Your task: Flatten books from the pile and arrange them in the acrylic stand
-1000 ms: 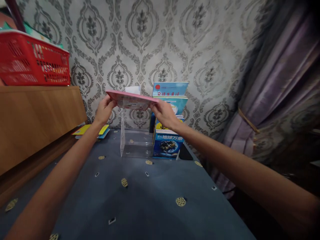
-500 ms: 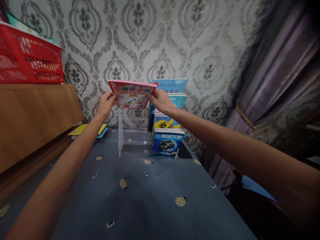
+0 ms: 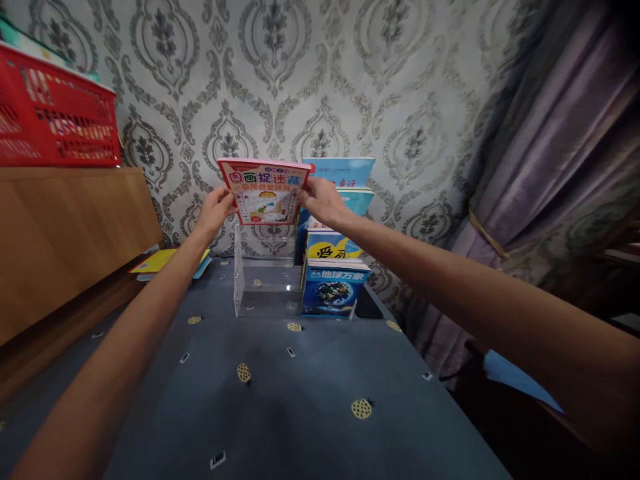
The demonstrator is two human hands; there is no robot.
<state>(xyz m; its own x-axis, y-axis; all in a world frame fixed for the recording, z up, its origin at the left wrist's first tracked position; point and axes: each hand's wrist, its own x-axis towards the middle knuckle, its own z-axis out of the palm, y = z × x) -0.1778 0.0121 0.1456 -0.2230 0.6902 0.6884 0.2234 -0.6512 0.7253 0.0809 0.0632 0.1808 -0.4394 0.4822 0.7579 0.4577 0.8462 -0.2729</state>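
Observation:
Between my hands a red-bordered picture book (image 3: 265, 193) is held up, its cover facing me and its top edge showing. My left hand (image 3: 216, 210) grips the book's left edge, and my right hand (image 3: 323, 200) grips its right edge, both with closed fingers. Below the book stands a clear acrylic book rack (image 3: 270, 303), its left section bare. The rack's right section holds several upright books in tiers: a dark blue book with a globe (image 3: 333, 293) in front, a yellow and blue book (image 3: 327, 247) behind it, and taller light-blue books (image 3: 357, 172) at the back.
Flat colourful books (image 3: 160, 261) lie at the table's back left, by a wooden cabinet (image 3: 75, 233) bearing a red basket (image 3: 75, 127). A dark flat object (image 3: 369, 305) lies right of the rack. Patterned wall behind; purple curtain (image 3: 500, 200) at right.
The book's cover has tilted more upright toward me, showing more of its front, and its lower edge is slightly lower. Both hands keep hold of it.

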